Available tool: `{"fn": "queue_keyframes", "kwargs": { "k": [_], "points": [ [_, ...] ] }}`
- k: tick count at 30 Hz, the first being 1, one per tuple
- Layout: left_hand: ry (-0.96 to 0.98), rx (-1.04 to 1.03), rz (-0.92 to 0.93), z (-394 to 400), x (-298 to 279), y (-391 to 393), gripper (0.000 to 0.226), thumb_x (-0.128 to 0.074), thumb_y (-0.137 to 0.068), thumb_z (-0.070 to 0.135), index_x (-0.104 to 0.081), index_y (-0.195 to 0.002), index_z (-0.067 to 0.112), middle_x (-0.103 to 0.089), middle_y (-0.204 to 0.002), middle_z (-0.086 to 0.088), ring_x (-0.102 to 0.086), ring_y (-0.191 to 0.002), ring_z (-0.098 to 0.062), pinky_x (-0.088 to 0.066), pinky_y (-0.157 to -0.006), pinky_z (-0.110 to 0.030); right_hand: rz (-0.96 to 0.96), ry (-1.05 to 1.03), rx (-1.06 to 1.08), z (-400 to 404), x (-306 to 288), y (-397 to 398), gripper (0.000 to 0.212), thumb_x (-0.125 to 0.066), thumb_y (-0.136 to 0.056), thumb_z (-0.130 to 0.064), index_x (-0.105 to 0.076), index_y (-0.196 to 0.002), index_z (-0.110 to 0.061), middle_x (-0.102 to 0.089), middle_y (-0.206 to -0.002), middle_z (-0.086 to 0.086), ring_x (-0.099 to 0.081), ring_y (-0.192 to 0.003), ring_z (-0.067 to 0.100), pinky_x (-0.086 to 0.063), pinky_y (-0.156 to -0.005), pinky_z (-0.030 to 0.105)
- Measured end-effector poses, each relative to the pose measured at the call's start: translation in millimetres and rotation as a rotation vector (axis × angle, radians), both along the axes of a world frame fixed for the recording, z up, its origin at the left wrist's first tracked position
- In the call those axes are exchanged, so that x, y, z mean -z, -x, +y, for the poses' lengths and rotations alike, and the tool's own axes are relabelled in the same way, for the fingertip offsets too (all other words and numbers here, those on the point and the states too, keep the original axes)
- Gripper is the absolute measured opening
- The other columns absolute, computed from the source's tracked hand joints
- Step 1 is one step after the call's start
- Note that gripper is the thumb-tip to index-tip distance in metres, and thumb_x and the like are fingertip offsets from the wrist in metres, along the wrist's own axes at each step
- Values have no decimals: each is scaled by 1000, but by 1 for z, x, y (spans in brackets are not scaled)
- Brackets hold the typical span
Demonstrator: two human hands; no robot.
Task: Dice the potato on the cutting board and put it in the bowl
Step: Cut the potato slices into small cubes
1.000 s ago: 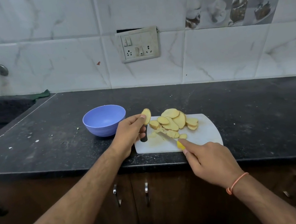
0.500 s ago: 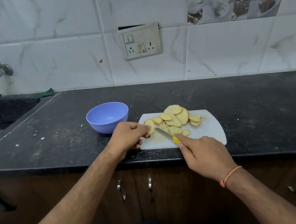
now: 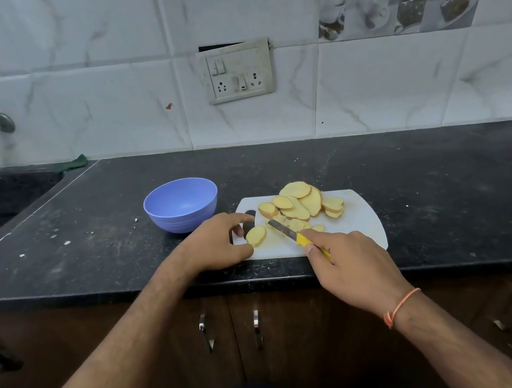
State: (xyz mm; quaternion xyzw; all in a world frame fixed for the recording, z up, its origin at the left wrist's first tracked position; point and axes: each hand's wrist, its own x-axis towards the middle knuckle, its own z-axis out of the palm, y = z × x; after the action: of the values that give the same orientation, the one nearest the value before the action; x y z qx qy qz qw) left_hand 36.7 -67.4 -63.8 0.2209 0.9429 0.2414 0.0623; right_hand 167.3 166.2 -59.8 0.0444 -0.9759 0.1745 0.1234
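I take the cutting board (image 3: 359,225) as my landmark: it sits at the front edge of the dark desk (image 3: 446,185), with the blue bowl (image 3: 181,205) just beside its left end and holding nothing that I can see. My right hand (image 3: 351,266) is clamped round the yellow handle of the knife (image 3: 290,233), whose blade lies low over the middle of the board and points toward the heap of potato slices (image 3: 302,201) at the far side. My left hand (image 3: 218,242) rests at the board's left end, thumb and fingers touching one lone slice (image 3: 256,236) that lies flat there. Nothing is diced yet, I judge. The risk is the fingertips: they sit near the blade, and a thin wet slice may slide under pressure. The board also overhangs near the desk edge, so a hard push could shift it.
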Motion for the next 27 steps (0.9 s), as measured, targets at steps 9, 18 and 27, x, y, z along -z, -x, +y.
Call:
{"fn": "queue_keyframes", "kwargs": {
  "k": [9, 18, 27],
  "points": [
    [-168, -25, 46, 9, 13, 3, 44, -90, -78, 51, -75, -116, 35, -72, -100, 18, -66, -97, 4, -48, -81, -18, -22, -65, 32, -13, -6, 1, 45, -36, -106, -42, -53, -148, -37, -62, -81, -11, -54, -79, 13, -47, -63, 32],
    [-221, -21, 78, 9, 19, 3, 46, -88, -76, 55, -78, -120, 43, -70, -100, 19, -62, -102, 4, -49, -87, -23, -26, -114, 63, -23, -14, 4, 32, -36, -104, -41, -65, -117, -32, -56, -74, -10, -49, -72, 11, -31, -51, 31],
    [-298, -96, 86, 8, 34, 4, 47, -89, -67, 66, -81, -109, 46, -73, -95, 26, -62, -95, 13, -49, -80, -20, -12, -139, 70, -33, -16, 6, 37, -37, -105, -40, -64, -128, -30, -61, -81, -8, -52, -75, 13, -32, -53, 30]
  ]
}}
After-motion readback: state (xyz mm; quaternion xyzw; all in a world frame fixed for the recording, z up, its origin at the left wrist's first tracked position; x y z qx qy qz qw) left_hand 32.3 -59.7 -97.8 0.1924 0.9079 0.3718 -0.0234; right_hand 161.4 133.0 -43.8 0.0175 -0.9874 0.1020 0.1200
